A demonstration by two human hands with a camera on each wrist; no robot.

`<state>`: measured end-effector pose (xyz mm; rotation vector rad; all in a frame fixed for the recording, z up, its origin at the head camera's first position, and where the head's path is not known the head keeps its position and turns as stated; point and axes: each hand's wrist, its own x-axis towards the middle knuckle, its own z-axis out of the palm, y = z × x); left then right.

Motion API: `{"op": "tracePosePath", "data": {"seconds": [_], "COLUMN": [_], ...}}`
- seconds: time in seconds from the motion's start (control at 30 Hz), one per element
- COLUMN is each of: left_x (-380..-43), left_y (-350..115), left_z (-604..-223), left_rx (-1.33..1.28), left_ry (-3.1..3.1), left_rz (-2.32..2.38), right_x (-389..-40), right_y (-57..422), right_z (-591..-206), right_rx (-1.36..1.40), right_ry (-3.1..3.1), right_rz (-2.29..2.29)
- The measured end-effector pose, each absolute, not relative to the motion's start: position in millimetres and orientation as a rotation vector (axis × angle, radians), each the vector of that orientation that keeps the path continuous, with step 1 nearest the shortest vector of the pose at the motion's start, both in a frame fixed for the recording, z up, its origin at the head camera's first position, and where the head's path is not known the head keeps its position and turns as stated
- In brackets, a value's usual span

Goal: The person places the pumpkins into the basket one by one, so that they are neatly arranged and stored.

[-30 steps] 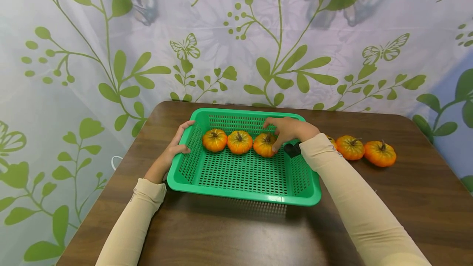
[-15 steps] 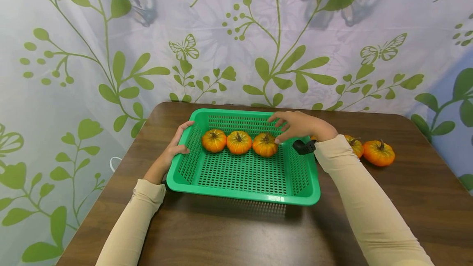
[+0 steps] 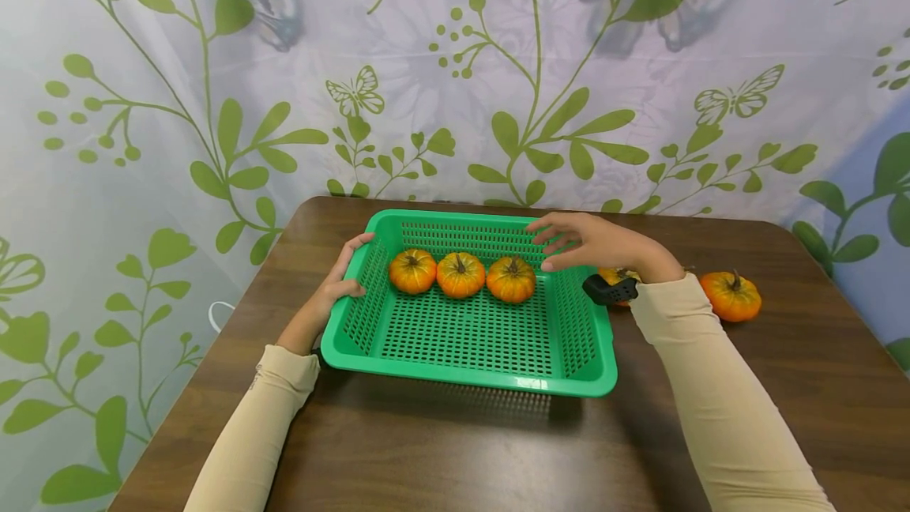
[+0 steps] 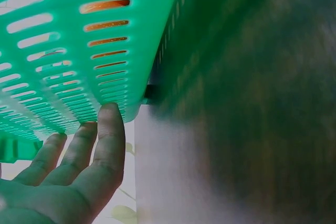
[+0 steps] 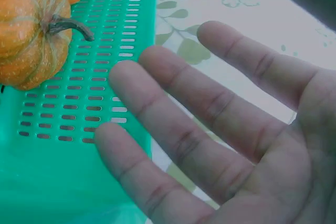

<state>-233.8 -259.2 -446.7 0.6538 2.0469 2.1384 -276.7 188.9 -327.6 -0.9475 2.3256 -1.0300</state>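
A green plastic basket [image 3: 469, 385] with slotted walls is on the wooden table. My left hand [image 3: 329, 299] grips its left rim, the thumb over the edge; in the left wrist view the fingers [image 4: 107, 150] lie along the outer slotted wall. Inside, three small orange pumpkins stand in a row: a left pumpkin [image 3: 412, 271], a middle pumpkin [image 3: 460, 274] and a right pumpkin [image 3: 510, 280]. My right hand [image 3: 597, 243] hovers over the basket's right end, fingers spread and holding nothing. The right wrist view shows it apart from the nearest pumpkin [image 5: 31, 35].
On the brown table [image 3: 782, 385], right of the basket, sits another pumpkin [image 3: 731, 295]. A further pumpkin [image 3: 614, 275] is partly covered by my right hand and wrist camera [image 3: 610, 289]. A leaf-patterned curtain [image 3: 455, 101] hangs behind the table.
My right hand has let go of the rightmost pumpkin in the basket and drawn back to the right, its fingers spreading. The left hand and basket stay in place.
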Motion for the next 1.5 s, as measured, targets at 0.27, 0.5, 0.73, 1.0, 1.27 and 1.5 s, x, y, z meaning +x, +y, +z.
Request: {"op": "tracePosePath", "data": {"seconds": [0.27,0.5,0.73,1.0,1.27,1.5], "left_x": [-234.2,-234.4,-234.6,-233.5,-233.3,-233.0], "left_y": [-259.0,-259.1,-258.7,-257.3,-257.5,-257.2], "left_z": [-447.1,-446.6,-445.9,-443.9,-443.5,-443.3], "left_rx": [0.641,0.643,0.671,0.669,0.638,0.625], "left_ry": [2.063,2.059,2.047,2.060,2.066,2.066], "left_rz": [2.133,2.131,2.135,2.146,2.138,2.134], "right_x": [-268.4,-261.1,-255.2,-249.9,-246.4,-239.9], "right_y": [205.7,221.6,237.6,247.4,254.6,254.9], "right_z": [-331.7,-338.0,-348.6,-360.9,-373.5,-383.5], "right_rx": [-0.917,-0.846,-0.778,-0.720,-0.752,-0.794], "right_ry": [2.290,2.195,2.190,2.149,2.009,2.064], "right_rz": [-1.219,-1.484,-1.650,-1.813,-1.963,-2.002]}}
